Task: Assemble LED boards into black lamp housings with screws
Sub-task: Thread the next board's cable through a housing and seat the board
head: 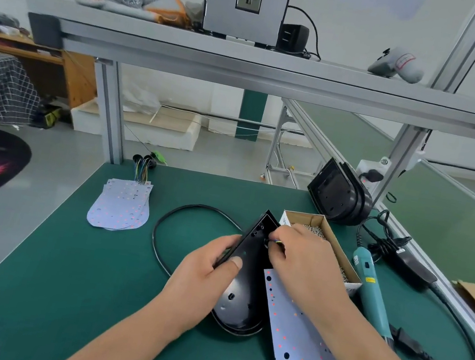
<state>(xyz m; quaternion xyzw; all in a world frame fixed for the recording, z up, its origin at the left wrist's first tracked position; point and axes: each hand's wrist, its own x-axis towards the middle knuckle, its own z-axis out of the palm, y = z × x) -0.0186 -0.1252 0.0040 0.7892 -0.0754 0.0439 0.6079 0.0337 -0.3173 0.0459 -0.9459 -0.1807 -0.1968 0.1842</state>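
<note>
A: What surrounds the grip?
B: The green bench [65, 261] lies under both hands. Left of the grip sits a stack of LED boards [121, 207]; behind it, leaning housings [340, 194].

A: And the 1 housing being worked?
B: The black lamp housing [242, 293] stands tilted on edge. The left hand [202, 271] clamps its rim, thumb pressed on the face.

A: The right hand?
B: The right hand [304, 263] pinches thin wires [277, 242] at the housing's upper end. Beneath its wrist lies 1 LED board [296, 343]; just right, the screw box [323, 244] and teal screwdriver [371, 293].
</note>
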